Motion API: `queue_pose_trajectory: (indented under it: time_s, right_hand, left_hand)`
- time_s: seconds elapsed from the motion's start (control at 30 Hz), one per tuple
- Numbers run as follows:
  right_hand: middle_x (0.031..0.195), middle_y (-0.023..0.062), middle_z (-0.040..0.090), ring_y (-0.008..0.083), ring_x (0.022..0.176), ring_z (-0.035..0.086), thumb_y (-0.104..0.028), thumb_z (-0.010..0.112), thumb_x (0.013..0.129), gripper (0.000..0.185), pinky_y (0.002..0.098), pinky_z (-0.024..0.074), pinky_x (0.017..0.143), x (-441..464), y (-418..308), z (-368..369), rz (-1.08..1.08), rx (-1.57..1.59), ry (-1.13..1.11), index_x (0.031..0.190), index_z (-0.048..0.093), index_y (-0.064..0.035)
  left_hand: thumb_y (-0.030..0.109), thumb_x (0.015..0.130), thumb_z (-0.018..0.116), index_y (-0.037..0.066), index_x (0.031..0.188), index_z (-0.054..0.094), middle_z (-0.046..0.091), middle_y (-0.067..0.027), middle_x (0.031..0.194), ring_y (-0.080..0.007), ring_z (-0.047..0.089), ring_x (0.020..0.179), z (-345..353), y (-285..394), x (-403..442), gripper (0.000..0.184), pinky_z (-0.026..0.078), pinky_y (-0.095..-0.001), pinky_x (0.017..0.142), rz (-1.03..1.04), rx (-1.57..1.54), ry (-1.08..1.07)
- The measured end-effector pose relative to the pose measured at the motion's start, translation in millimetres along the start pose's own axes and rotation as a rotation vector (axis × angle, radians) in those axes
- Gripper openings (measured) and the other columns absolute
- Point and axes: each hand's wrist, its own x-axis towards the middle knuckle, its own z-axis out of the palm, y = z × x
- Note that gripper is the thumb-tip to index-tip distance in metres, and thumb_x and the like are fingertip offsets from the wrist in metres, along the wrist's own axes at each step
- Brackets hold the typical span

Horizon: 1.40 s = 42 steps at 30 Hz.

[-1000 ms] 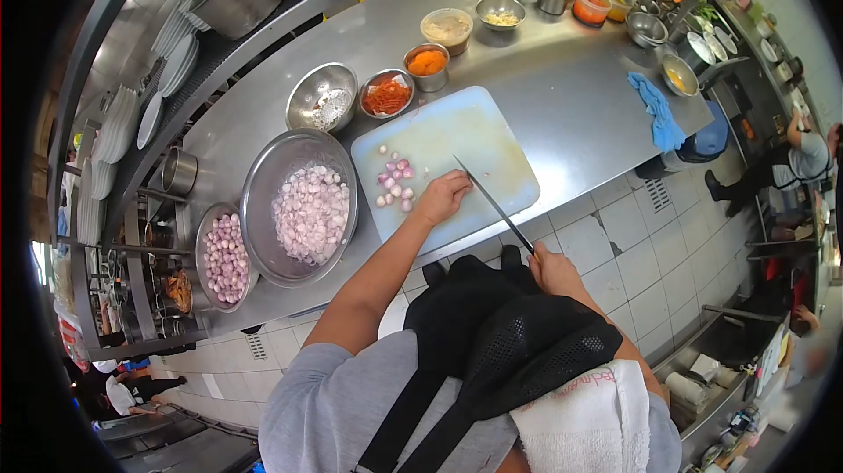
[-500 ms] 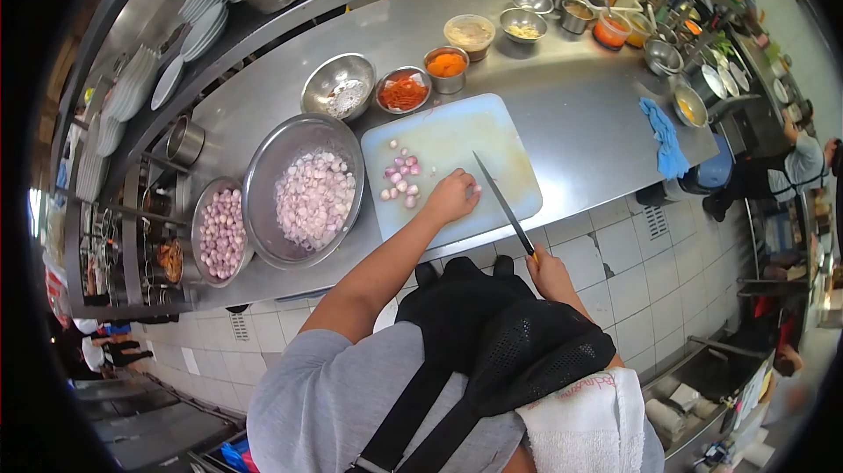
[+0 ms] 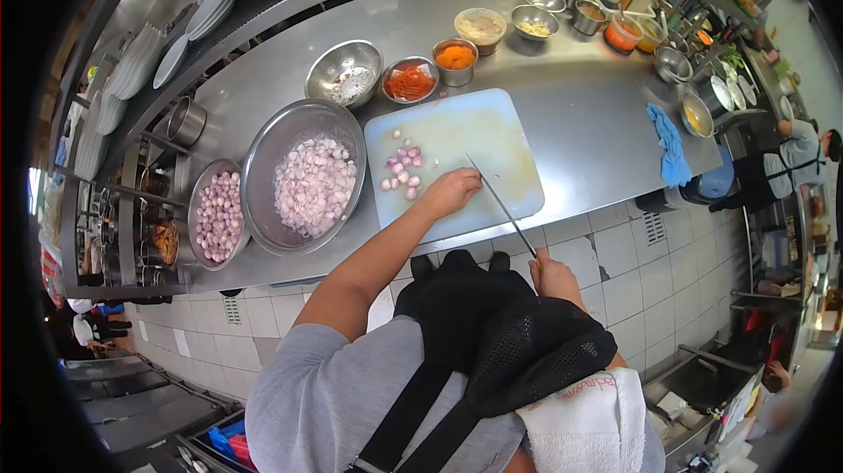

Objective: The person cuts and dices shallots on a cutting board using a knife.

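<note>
My right hand (image 3: 557,277) grips the handle of a long kitchen knife (image 3: 502,208), whose blade slants across the white cutting board (image 3: 500,135). My left hand (image 3: 454,192) is closed on the board with curled fingertips beside the blade. A shallot, visible at these fingers a moment ago, is now mostly hidden under them. Several peeled shallots (image 3: 404,166) lie left of the hand. Beside the board, a large steel bowl (image 3: 255,201) holds cut shallots (image 3: 314,183). Farther left, whole peeled shallots (image 3: 219,216) fill a smaller bowl.
Behind the board stand a steel bowl (image 3: 320,78), a bowl of red-orange strips (image 3: 410,82), a pot of orange food (image 3: 455,56) and a lidded tub (image 3: 480,27). A blue cloth (image 3: 670,146) lies at the right. Another person (image 3: 795,161) stands beyond the counter.
The knife blade has turned and moved left, up against my left fingertips. My left hand has curled more tightly over the shallot. The view has shifted slightly.
</note>
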Motion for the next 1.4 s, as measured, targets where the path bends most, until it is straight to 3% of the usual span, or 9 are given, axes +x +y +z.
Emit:
queue_pose_trajectory:
  time_s: [0.53,1.4]
  right_hand:
    - [0.084,0.0300,0.071,0.0518,0.083,0.070,-0.028,0.056,0.106,0.023,0.0631,0.0545,0.074,40.5,14.6,24.0,-0.068,0.021,0.007,0.112,0.056,-0.0056]
    - [0.086,0.0303,0.072,0.0535,0.084,0.070,-0.028,0.057,0.105,0.026,0.0642,0.0540,0.077,57.3,21.9,15.9,-0.084,0.033,-0.056,0.117,0.057,-0.0051]
  left_hand:
    - [0.001,0.088,0.074,0.003,0.097,0.076,0.074,-0.0092,0.110,-0.0293,0.072,0.103,14.7,2.8,-10.6,0.010,0.060,-0.0393,0.090,-0.040,-0.017,0.175]
    - [0.000,0.087,0.075,0.003,0.098,0.077,0.075,-0.0102,0.109,-0.0299,0.073,0.102,17.0,4.6,-15.2,0.012,0.061,-0.0397,0.087,-0.072,-0.012,0.217]
